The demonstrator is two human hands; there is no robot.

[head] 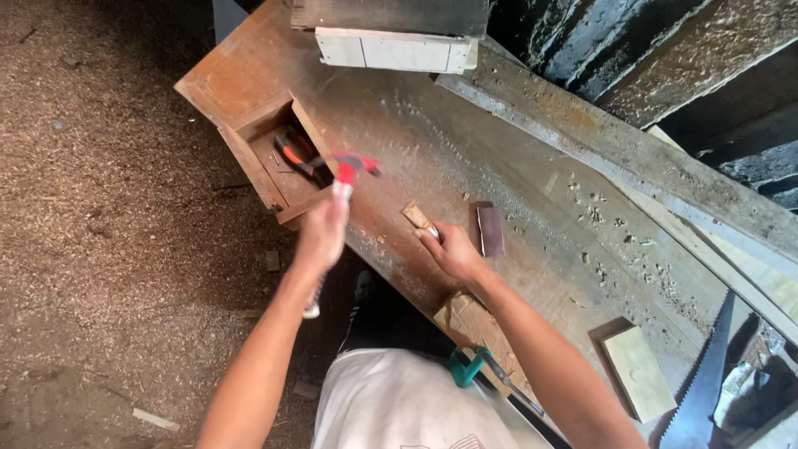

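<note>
the small wood block lay on the workbench, just beside the right hand, whose fingers pinched it. the left hand was closed around a red hammer.

The left hand has its grip closed round the handle of a red-headed hammer, raised and blurred above the wooden tabletop. The right hand rests on the tabletop, fingers pinching a small wooden block. Just beside it lies a dark brown block. An open wooden drawer holds orange-handled pliers. A handsaw lies at the lower right, and sawdust covers the floor.
</note>
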